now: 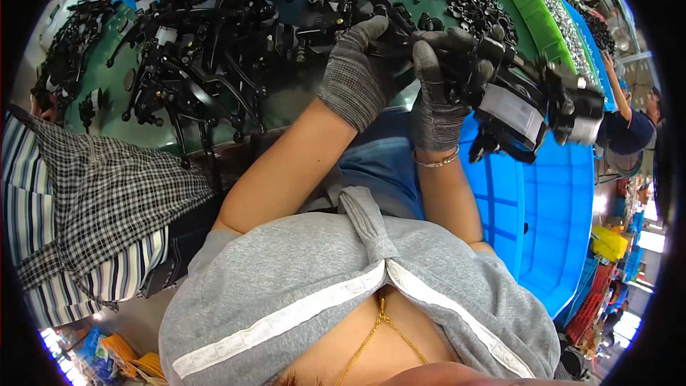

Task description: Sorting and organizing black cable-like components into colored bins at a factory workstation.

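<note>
Right hand (pixel 439 86) is grasping black housing assemblies (pixel 509 111) | left hand (pixel 357 68) is curling near their far-left end, grip unclear | their long axis is running right-near, right hand nearer, over blue crate (pixel 554 221)

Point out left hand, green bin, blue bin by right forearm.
Left hand (pixel 354 66): head view, middle of the glove.
Green bin (pixel 541 20): head view, side wall.
Blue bin (pixel 556 207): head view, wall.
</note>
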The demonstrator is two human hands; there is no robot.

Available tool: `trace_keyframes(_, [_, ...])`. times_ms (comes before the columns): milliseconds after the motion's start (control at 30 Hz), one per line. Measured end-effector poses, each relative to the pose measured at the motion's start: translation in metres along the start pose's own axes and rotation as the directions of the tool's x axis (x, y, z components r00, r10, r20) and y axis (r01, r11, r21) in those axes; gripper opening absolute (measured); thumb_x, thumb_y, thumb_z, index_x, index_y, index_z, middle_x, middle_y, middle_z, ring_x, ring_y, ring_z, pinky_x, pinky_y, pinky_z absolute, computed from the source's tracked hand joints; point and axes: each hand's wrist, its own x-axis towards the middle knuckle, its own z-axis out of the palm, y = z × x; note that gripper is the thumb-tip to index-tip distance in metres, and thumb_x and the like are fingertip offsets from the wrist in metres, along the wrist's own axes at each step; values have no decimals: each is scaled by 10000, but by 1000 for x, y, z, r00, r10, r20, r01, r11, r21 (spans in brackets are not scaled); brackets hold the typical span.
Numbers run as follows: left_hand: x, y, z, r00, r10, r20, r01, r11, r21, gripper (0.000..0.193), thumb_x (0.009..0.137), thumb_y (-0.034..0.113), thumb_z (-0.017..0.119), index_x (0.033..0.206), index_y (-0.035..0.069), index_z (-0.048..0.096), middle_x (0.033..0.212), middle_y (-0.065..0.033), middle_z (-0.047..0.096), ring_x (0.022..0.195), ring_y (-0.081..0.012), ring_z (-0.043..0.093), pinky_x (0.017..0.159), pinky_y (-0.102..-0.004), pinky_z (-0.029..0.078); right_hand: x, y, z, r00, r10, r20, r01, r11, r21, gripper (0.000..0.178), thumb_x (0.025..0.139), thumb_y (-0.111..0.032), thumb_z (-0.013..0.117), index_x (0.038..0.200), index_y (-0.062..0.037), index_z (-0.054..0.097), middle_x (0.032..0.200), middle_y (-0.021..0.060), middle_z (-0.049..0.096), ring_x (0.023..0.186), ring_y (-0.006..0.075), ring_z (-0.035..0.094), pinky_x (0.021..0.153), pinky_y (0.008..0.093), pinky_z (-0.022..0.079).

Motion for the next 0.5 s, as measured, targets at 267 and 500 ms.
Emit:
trace_keyframes(267, [0,-7,10,996,16,-89,-18,1000,-17,251,901,240,628,1049,41,669,1061,-162,710,1030,-357,662,1012,-555,503,-10,-28,-13,972,50,231,-130,929,345,447,926,-122,772,1307,-72,544,1166,101,691,1139,239,655,1088,429,483])
trace_keyframes(500, [4,-3,11,987,-111,-114,93,984,-152,202,927,147,580,1051,-10,612,1202,-241,652,1096,-369,641,1075,-560,491,-4,-21,-30,978,-14,207,-17,989,150,423,933,-121,761,1294,-67,548,1147,105,687,1123,255,658,1084,469,488])
